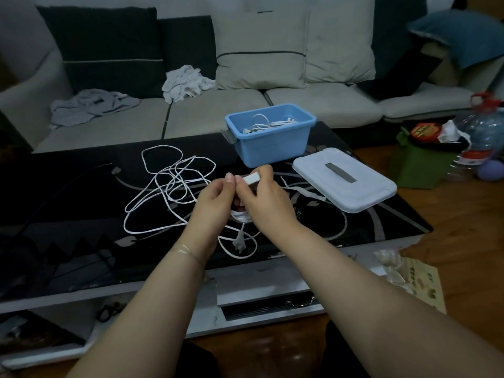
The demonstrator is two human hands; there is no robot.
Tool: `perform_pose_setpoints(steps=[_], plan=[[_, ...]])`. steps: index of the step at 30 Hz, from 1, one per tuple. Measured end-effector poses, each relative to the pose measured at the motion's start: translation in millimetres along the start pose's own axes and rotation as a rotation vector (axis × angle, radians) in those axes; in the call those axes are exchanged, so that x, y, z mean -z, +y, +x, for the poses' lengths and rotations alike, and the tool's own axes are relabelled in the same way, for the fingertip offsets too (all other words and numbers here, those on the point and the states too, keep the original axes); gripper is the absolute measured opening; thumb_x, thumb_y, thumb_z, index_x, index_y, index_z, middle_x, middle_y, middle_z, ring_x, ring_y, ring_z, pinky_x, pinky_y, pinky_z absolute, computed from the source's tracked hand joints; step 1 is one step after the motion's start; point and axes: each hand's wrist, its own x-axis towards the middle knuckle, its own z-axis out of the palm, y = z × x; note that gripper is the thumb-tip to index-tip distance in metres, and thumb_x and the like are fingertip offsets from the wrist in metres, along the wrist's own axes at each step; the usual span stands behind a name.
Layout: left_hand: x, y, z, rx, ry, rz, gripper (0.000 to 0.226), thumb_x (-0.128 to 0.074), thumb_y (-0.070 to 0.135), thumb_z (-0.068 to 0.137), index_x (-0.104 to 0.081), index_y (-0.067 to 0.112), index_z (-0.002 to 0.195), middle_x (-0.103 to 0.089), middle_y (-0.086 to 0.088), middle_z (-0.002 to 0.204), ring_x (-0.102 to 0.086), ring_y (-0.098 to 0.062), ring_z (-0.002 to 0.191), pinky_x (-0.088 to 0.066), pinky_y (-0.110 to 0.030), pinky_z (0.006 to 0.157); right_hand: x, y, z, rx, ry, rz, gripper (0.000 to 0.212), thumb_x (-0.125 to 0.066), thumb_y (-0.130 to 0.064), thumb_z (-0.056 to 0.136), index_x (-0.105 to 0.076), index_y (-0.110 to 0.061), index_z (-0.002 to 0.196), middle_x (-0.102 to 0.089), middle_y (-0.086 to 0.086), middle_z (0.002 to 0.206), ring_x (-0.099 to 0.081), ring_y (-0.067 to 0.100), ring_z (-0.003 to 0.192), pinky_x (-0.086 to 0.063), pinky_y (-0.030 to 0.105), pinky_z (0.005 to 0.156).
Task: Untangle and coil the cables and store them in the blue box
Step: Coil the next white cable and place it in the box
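A white cable end is pinched by the right hand and left hand; the blue box is positioned beyond them.

We take the storage box as our landmark; it stands on the desk, at its far edge. Coiled cables lie inside the box. The lid lies on the desk just right of the box and nearer to us. The tangled cable spreads over the desk left of the box and nearer to us. Our hands, left and right, meet directly in front of the box, above the desk. The sofa stands behind the box, with crumpled clothes on its seat, left of the box. A water bottle stands on the floor, well right of the box.
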Motion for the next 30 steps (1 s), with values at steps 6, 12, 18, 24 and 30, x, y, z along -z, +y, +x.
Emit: perform_pose_setpoints(steps=[6, 12, 18, 24, 30], plan=[[-6, -4, 9, -0.030, 0.138, -0.018, 0.025, -0.044, 0.021, 0.102, -0.068, 0.011, 0.102, -0.063, 0.012, 0.067, -0.052, 0.005, 0.055, -0.042, -0.011, 0.054, 2, 0, 7, -0.086, -0.152, 0.054, 0.053, -0.030, -0.064, 0.092, -0.046, -0.017, 0.107, -0.062, -0.002, 0.099, -0.059, 0.020, 0.093, -0.047, 0.039, 0.082], [-2, -16, 27, -0.031, 0.196, 0.207, 0.024, -0.048, 0.021, 0.099, -0.071, 0.017, 0.100, -0.060, 0.012, 0.069, -0.051, 0.003, 0.057, -0.040, -0.011, 0.057, 22, 40, 70, -0.268, 0.142, 0.062, 0.049, -0.032, -0.055, 0.097, -0.058, -0.014, 0.095, -0.065, 0.006, 0.096, -0.060, 0.029, 0.094, -0.044, 0.035, 0.077], [-3, -21, 29, -0.044, 0.093, 0.272, 0.025, -0.048, 0.027, 0.098, -0.073, 0.024, 0.102, -0.072, 0.003, 0.096, -0.062, -0.008, 0.086, -0.047, -0.025, 0.079, 23, 104, 111, -0.449, -0.016, -0.552, 0.053, -0.043, -0.057, 0.092, -0.060, -0.012, 0.114, -0.058, 0.014, 0.122, -0.047, 0.035, 0.117, -0.041, 0.037, 0.088], [-7, -24, 29, -0.001, 0.034, 0.212, 0.018, -0.054, 0.027, 0.096, -0.071, 0.031, 0.101, -0.072, 0.007, 0.101, -0.060, -0.006, 0.088, -0.047, -0.030, 0.083, 16, 117, 109, -0.448, -0.115, -0.698, 0.035, -0.050, -0.030, 0.095, -0.053, -0.010, 0.124, -0.050, 0.014, 0.132, -0.042, 0.032, 0.123, -0.034, 0.038, 0.098], [-7, -23, 29, 0.055, 0.044, 0.187, 0.012, -0.057, 0.027, 0.094, -0.066, 0.033, 0.100, -0.067, 0.009, 0.090, -0.055, -0.004, 0.065, -0.046, -0.023, 0.065, 22, 118, 114, -0.436, 0.056, -0.237, 0.040, -0.031, -0.026, 0.097, -0.037, -0.004, 0.129, -0.056, 0.018, 0.115, -0.055, 0.036, 0.103, -0.042, 0.037, 0.084]])
